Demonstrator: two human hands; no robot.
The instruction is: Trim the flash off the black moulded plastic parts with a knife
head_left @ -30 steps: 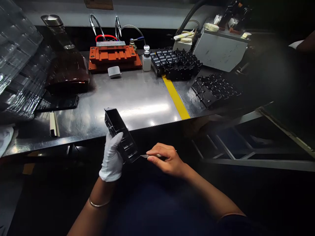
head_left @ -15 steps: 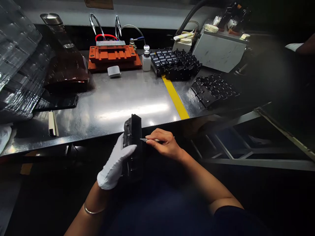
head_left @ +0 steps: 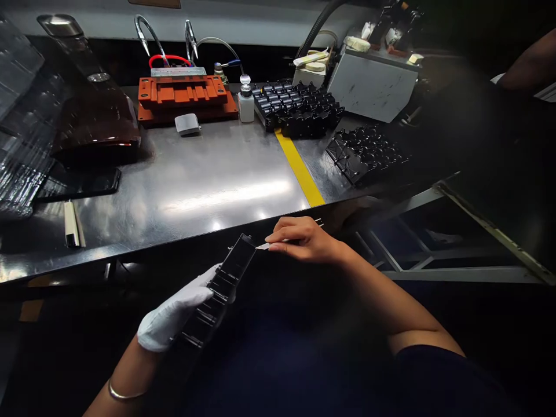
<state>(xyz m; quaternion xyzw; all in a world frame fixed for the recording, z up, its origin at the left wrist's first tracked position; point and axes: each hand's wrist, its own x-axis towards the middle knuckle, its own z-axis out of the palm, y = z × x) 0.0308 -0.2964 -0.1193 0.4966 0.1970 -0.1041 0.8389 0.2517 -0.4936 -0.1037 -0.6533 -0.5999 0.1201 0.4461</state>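
In front of the table's edge, my left hand (head_left: 180, 310), in a white glove, is closed around a long black plastic part (head_left: 235, 262). The part is tilted, its upper end leaning right, and thin ribs cross its visible side. A small knife (head_left: 263, 247) with a pale pointed blade is pinched in my bare right hand (head_left: 302, 238). The blade tip is at the right edge of the part's upper end; whether it touches cannot be made out. Most of the knife's handle is hidden by my fingers, with thin ends showing behind the hand.
The metal table (head_left: 208, 174) holds an orange fixture (head_left: 180, 95), a white pump bottle (head_left: 246, 104), black moulded parts (head_left: 295, 107), another black part (head_left: 365, 153), a glass bottle (head_left: 95, 121) and a phone (head_left: 82, 184). Another person's arm (head_left: 527, 61) shows at far right.
The black part has turned in my left hand; its upper end now leans right and another side shows. My right hand with the knife has shifted slightly right, towards the part's upper end.
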